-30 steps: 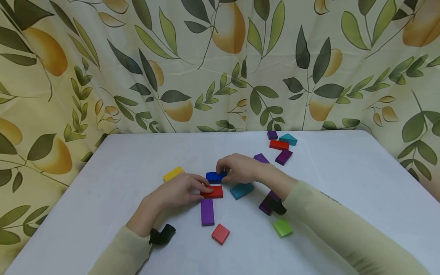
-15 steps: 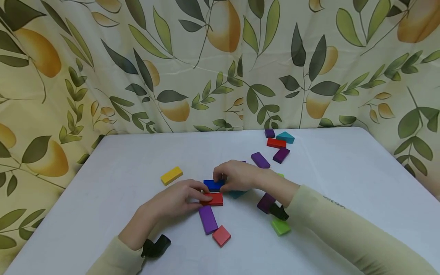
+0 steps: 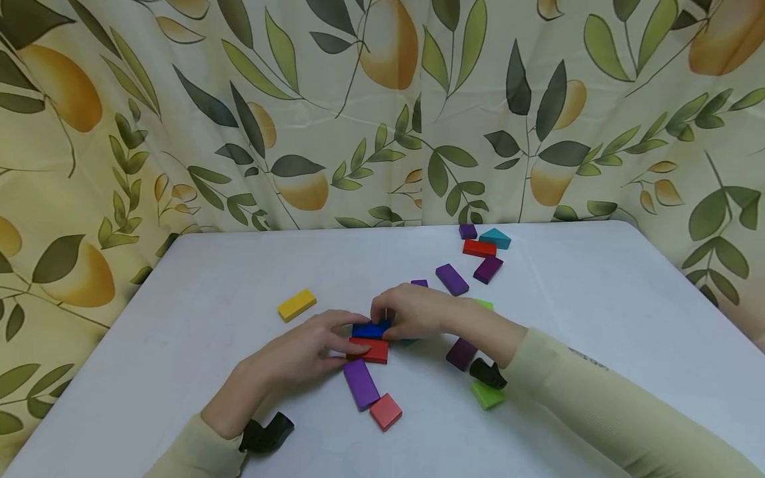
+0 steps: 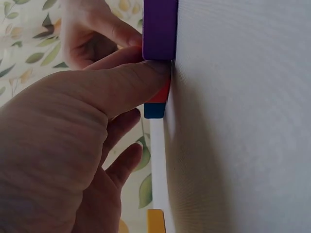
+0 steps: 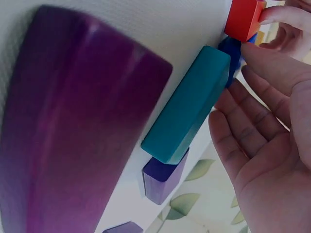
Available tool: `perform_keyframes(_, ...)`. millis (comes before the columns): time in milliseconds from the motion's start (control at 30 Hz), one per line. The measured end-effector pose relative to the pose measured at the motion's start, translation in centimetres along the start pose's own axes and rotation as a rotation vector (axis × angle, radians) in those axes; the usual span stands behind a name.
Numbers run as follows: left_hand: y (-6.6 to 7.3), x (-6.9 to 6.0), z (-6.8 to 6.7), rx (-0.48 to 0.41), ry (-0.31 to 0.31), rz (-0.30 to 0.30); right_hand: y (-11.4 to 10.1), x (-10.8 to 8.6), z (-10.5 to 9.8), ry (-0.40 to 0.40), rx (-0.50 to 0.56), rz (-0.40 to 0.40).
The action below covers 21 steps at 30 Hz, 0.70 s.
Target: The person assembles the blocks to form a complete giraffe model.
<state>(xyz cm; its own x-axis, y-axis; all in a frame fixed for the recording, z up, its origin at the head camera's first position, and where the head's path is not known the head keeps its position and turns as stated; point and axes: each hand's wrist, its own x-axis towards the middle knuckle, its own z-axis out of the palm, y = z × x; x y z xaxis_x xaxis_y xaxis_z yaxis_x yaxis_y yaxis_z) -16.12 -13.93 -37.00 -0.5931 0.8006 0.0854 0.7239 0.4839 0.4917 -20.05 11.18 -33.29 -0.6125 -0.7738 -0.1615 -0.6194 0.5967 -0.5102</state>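
Note:
In the head view, my left hand grips the left end of a red rectangular block, with one finger on its top. Another finger of that hand reaches the left end of a blue block. From the right, my right hand pinches this blue block between thumb and fingers. Blue and red lie side by side, blue on the far side. A purple block sits slanted just below the red one, its lower end against a coral square block. A teal block lies beside the blue one, mostly hidden in the head view.
A yellow block lies to the left. Dark purple and green blocks lie under and near the right forearm. Farther back are several more, including a red block and a teal triangle. A patterned cloth hangs behind the white table.
Both hands have slid the red and blue blocks toward the near edge. The purple block has been pushed along and turned, and now meets the coral block. The view has shifted slightly.

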Motion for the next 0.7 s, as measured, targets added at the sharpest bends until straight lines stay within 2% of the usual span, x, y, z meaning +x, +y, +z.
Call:
perform_keyframes(133, -0.1, 0.0, -0.1, -0.016, -0.022, 0.010, 0.1, -0.6, -0.4, 0.011, 0.013, 0.013)
perform_keyframes(300, 0.0, -0.1, -0.1, -0.014, -0.063, -0.029, 0.7, -1.8, -1.1, 0.074, 0.028, 0.022)
perform_keyframes(467, 0.1, 0.0, -0.1, 0.005, -0.070, -0.043, 1.7, -3.3, -1.2, 0.132, 0.044, 0.066)
perform_keyframes(700, 0.0, 0.1, 0.0, -0.002, -0.068, -0.054, 2.0, -5.2, -1.0, 0.121, 0.032, 0.113)
